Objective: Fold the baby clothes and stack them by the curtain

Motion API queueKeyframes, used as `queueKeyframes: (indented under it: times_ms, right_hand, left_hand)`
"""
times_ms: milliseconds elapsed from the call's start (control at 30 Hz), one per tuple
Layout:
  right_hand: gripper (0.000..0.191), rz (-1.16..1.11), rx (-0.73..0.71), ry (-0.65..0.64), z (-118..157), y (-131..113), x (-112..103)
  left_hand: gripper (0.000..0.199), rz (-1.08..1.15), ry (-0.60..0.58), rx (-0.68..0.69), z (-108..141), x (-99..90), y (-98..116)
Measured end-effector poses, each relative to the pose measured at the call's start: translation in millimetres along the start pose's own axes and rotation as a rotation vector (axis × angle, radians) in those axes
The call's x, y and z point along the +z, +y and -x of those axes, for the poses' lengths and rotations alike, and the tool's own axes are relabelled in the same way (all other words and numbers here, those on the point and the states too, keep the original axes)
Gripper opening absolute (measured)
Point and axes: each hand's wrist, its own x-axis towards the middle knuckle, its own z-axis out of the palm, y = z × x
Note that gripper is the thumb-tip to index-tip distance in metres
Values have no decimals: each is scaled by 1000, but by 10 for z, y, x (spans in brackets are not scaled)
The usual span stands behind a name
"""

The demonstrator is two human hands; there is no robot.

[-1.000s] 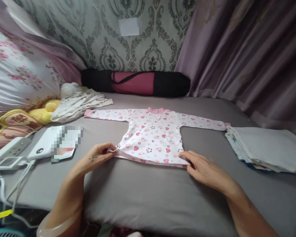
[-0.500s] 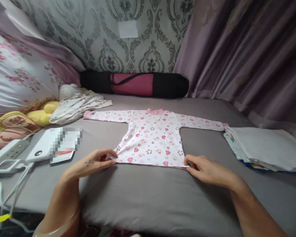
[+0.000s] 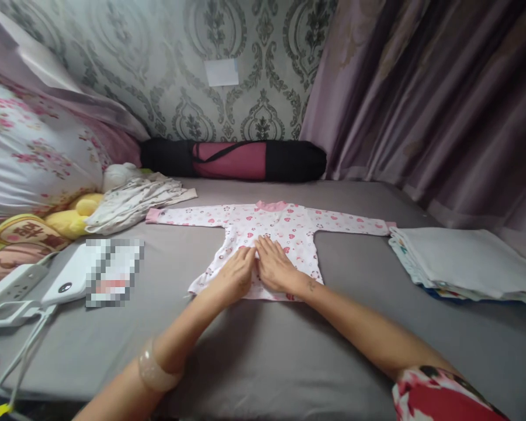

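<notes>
A small long-sleeved shirt (image 3: pixel 304 248), white with pink hearts and flowers, lies spread flat with its pink collar pointing away from me and both sleeves stretched sideways. On the middle of its front rests my left hand (image 3: pixel 239 272), fingers extended over the cloth. Right beside it, my right hand (image 3: pixel 274 266) lies flat with fingers stretched out, the two hands meeting near the shirt's centre. Neither hand grips the fabric. My hands and wrists hide part of the lower front and hem.
Folded cloths (image 3: pixel 464 263) are stacked at the right. At the left are a power strip (image 3: pixel 13 286), a white device (image 3: pixel 72 272), cables, a crumpled garment (image 3: pixel 135 202) and a yellow plush (image 3: pixel 74 216). A black and pink long bag (image 3: pixel 232 161) lies along the wall.
Both hands have let go of the shirt's bottom corners and moved inward and up onto the middle of its front. The view has shifted slightly.
</notes>
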Motion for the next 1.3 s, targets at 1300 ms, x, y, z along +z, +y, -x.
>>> queueKeyframes:
  times_ms: [1300]
  right_hand:
    - [53, 19, -94, -158, 1165, 677, -269]
  left_hand:
    - [55, 503, -404, 301, 162, -269, 352]
